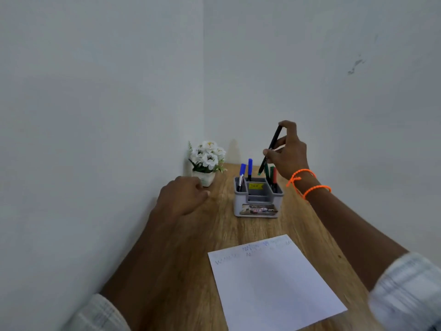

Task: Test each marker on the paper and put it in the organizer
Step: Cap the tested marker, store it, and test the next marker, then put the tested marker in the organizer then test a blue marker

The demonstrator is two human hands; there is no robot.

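Observation:
A grey desk organizer (259, 204) stands on the wooden table (238, 228), far from me. Two blue markers (246, 168) stick up from its left compartment; a green and a red marker (273, 174) stand in its right one. My right hand (287, 155) hovers above the organizer's right side, shut on a black marker with a green cap (270, 149), held tilted with the cap pointing down. My left hand (182, 195) rests on the table to the organizer's left, fingers curled, holding nothing. A white paper (274, 283) with scribbled test lines near its far edge lies close to me.
A small white pot of white artificial flowers (207, 158) stands in the table's far corner, just behind my left hand. White walls close in on the left and at the back. Orange cords circle my right wrist (307, 185).

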